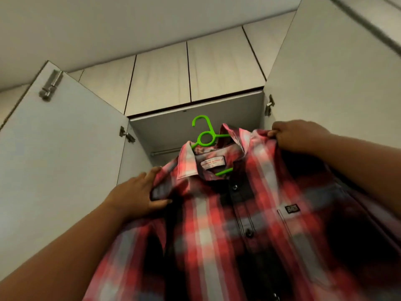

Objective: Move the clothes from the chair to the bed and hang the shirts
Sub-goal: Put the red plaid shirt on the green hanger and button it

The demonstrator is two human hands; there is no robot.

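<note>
- Filling the upper half of the view, an open wardrobe (195,118) stands with both pale doors swung wide, the left door (60,153) and the right door (329,79) framing a grey interior; a row of closed upper cabinets (188,70) runs above it.
- Spreading over the lower half, a red, white and dark plaid shirt (217,224) is held up in front of the wardrobe opening, front side toward the camera, buttoned down a dark placket, with a small dark patch on the chest pocket (the lettering is too blurred to read).
- The left hand (134,196) grips the shirt's shoulder on the left side of the view, fingers curled over the top of the fabric and thumb pressed beneath it.
- The right hand (297,135) pinches the opposite shoulder higher up, fingers closed round the cloth near the collar's far edge.
- A bright green hanger (205,135) sits inside the collar, its hook rising free above the shirt and not caught on anything.
- A hanging rail (165,152) shows just behind the collar, low inside the wardrobe.
- Metal hinges (51,85) are fixed to the inner faces of the doors.
</note>
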